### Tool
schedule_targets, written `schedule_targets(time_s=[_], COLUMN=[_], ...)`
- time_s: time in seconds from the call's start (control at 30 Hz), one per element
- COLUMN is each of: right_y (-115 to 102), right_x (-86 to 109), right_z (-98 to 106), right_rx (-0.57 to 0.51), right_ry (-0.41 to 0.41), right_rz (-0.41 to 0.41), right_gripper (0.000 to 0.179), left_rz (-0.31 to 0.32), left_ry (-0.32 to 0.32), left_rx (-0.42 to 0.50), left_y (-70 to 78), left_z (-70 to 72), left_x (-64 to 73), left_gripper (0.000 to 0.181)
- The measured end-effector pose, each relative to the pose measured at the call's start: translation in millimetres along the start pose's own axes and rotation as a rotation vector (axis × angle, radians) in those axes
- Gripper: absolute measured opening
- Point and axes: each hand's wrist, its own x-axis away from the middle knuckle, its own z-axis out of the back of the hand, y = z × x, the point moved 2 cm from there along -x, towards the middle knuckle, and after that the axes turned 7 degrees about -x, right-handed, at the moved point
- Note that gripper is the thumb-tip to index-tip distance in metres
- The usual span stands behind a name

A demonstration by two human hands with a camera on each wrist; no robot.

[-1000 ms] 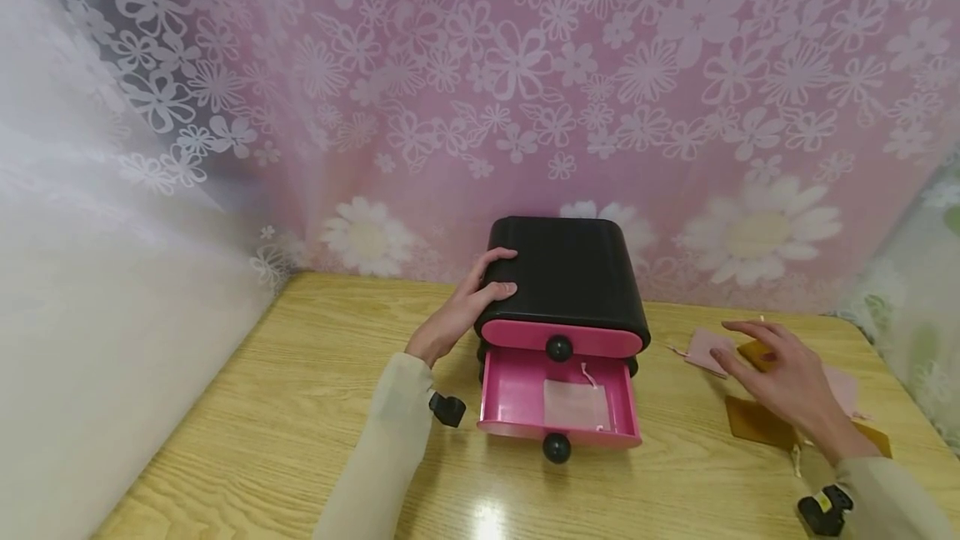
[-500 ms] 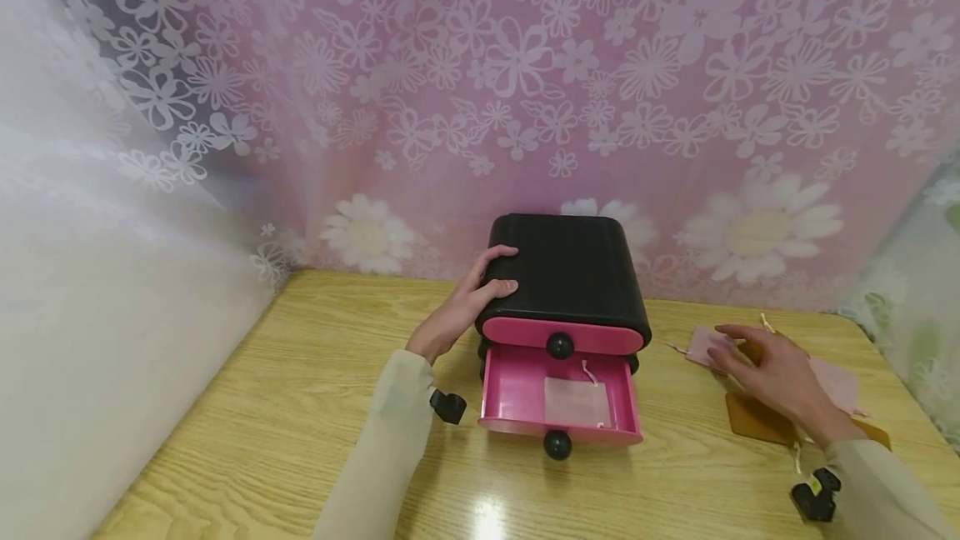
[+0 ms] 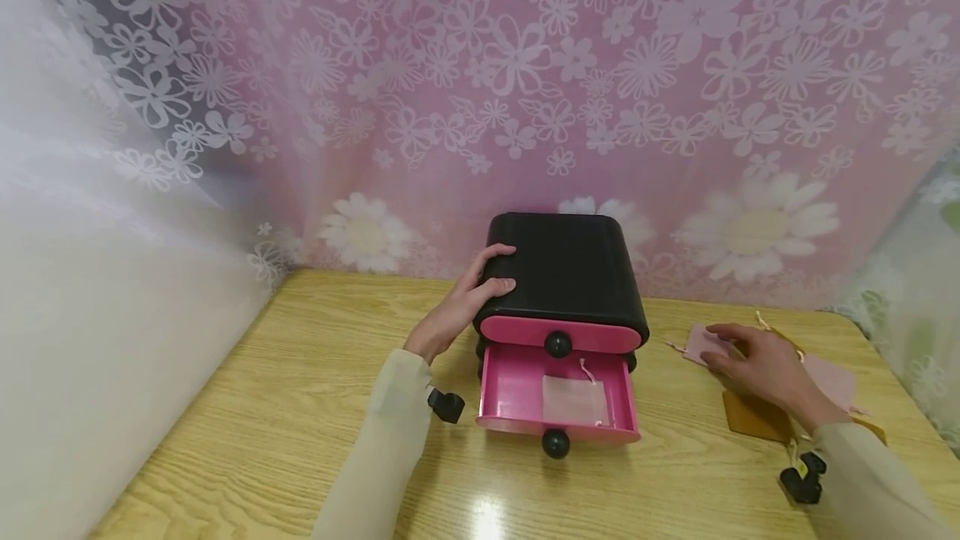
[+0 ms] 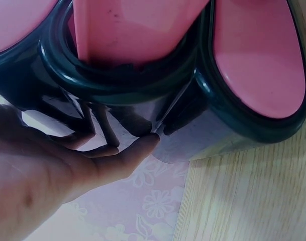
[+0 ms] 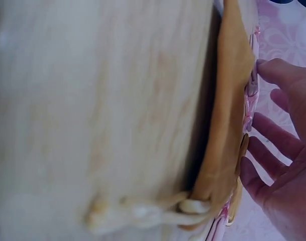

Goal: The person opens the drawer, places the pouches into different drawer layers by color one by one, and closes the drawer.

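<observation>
A black mini drawer chest (image 3: 566, 269) with pink drawer fronts stands near the back of the table. Its lower pink drawer (image 3: 510, 386) is pulled out and holds a pale pink drawstring pouch (image 3: 573, 400) on the right side. My left hand (image 3: 450, 315) rests against the chest's left side, with a finger and thumb reaching onto the top; in the left wrist view its fingers (image 4: 140, 150) touch the glossy black side. At the right, my right hand (image 3: 765, 365) is at a pink pouch (image 3: 697, 343), thumb and forefinger spread apart over it.
Around the right hand lie a brown pouch (image 3: 753, 417), another pink pouch (image 3: 831, 380) and more brown pouches partly hidden by the hand. A pale flowered curtain (image 3: 480, 107) hangs behind the wood-grain table (image 3: 270, 407).
My right hand has moved left and slightly down, its thumb and forefinger now over the left pink pouch. The left hand, chest and drawer have stayed put.
</observation>
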Motion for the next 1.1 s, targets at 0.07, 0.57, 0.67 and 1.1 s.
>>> schedule_targets(time_s=[0.07, 0.57, 0.67, 1.1], right_y=[-1.3, -11.0, -10.1, -10.6], right_x=[-0.8, -2.4, -2.1, -1.0], right_z=[-0.3, 1.3, 0.6, 0.9], right_rx=[-0.002, -0.029, -0.046, -0.022], right_ry=[-0.012, -0.069, -0.063, 0.009], right_rz=[-0.018, -0.061, -0.063, 0.031], right_gripper=[0.053, 0.044, 0.043, 0.02], left_rz=[0.001, 0.008, 0.007, 0.018], left_ry=[-0.001, 0.01, 0.012, 0.009], left_rx=[0.003, -0.007, -0.012, 0.0], left_y=[1.2, 4.6, 4.7, 4.3], left_z=[0.1, 0.1, -0.4, -0.9], left_x=[0.2, 2.9, 3.5, 2.4], left_gripper=[0.047, 0.048, 0.048, 0.047])
